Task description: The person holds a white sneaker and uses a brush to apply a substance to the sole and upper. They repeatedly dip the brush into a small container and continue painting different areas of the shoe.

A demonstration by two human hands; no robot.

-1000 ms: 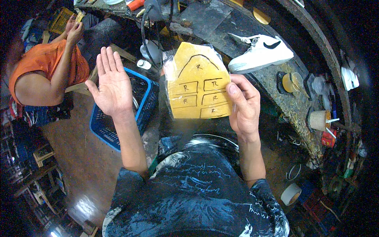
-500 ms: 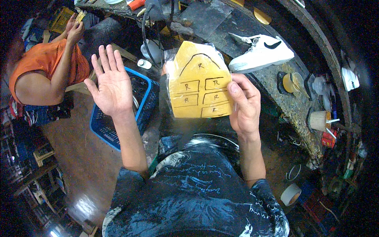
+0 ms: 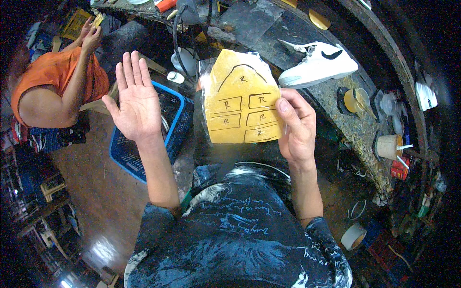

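Observation:
My right hand (image 3: pixel 298 126) grips a flat yellow pattern piece (image 3: pixel 244 106) by its right edge, thumb in front and fingers behind. The piece is pointed at the top and straight at the bottom. Black marker lines form an arch and several boxes on it, and clear film wraps it, sticking out on the left. My left hand (image 3: pixel 138 103) is raised palm up with the fingers straight, holding nothing. Beneath that hand and forearm is a blue plastic basket (image 3: pixel 176 103), partly hidden by them.
A white sneaker (image 3: pixel 319 65) rests on the dark workbench (image 3: pixel 336 103) at the right. Cups of yellowish glue (image 3: pixel 356 100) and a beige tub (image 3: pixel 388 146) stand along it. A person in orange (image 3: pixel 57 89) sits at the left. A white tape roll (image 3: pixel 354 236) lies lower right.
The left hand's fingers have drawn closer together and shifted slightly upward. The right hand and the yellow pattern piece have barely moved.

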